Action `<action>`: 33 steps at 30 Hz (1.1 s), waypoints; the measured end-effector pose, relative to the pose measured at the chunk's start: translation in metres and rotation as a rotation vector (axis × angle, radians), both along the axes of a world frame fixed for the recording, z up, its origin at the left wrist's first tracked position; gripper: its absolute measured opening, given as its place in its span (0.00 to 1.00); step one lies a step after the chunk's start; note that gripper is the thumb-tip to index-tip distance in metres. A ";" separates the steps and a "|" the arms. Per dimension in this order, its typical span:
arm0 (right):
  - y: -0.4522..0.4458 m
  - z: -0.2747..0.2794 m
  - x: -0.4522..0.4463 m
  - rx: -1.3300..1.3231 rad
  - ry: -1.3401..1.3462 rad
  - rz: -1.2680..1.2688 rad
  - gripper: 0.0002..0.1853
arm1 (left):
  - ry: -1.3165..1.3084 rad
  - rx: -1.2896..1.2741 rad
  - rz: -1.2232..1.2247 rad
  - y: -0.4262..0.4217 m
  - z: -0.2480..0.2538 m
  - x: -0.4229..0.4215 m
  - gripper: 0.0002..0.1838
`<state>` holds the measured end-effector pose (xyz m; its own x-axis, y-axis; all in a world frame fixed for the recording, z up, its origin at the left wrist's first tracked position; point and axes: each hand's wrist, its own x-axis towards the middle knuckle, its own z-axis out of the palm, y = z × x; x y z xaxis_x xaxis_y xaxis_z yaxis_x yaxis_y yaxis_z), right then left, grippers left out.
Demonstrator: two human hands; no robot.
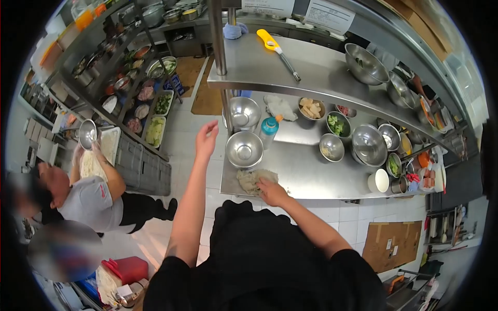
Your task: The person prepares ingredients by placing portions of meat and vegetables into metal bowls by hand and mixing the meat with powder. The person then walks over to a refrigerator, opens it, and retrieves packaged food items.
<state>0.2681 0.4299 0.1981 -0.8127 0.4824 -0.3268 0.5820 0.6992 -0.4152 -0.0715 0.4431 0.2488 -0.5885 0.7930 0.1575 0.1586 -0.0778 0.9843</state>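
Observation:
My right hand (272, 192) is on a crumpled greyish cloth (248, 180) at the front left corner of the steel counter (306, 179). Its fingers are bent over the cloth's edge. My left hand (207, 140) is raised off the counter's left side, holding nothing, its fingers loosely extended. Nearest to it are two steel bowls, a front one (244, 150) and a rear one (244, 114). Beside them stands a blue bottle with an orange nozzle (268, 127). A second pale cloth (280, 107) lies behind the bottle.
An overhead steel shelf (311, 70) carries a yellow-handled lighter (275, 49) and bowls. Bowls of cut food (338, 125) and a white cup (378, 181) line the counter's right. At left, a co-worker (93, 202) holds a metal bowl (88, 133) beside a food rack (129, 88).

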 end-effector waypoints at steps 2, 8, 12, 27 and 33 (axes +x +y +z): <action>-0.017 -0.005 0.007 0.079 0.124 -0.066 0.34 | 0.057 0.009 -0.025 0.057 -0.017 -0.022 0.23; -0.044 -0.018 0.002 -0.059 0.244 -0.357 0.35 | 0.558 -0.402 0.056 0.129 -0.031 -0.033 0.20; -0.056 -0.013 -0.019 -0.023 0.206 -0.490 0.33 | 0.849 -0.379 0.033 0.140 0.000 -0.046 0.14; -0.065 0.052 -0.091 0.158 -0.279 -0.498 0.22 | 0.742 0.263 -0.553 0.133 0.055 -0.056 0.11; -0.029 0.079 -0.207 -0.462 0.501 -0.561 0.26 | 0.299 0.531 -0.068 0.088 0.021 -0.081 0.09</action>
<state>0.0607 0.4009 0.2767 -0.5957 0.7613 -0.2560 0.4625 0.0645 -0.8843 -0.1527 0.5312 0.2694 -0.4088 0.5949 0.6920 0.3992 -0.5653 0.7218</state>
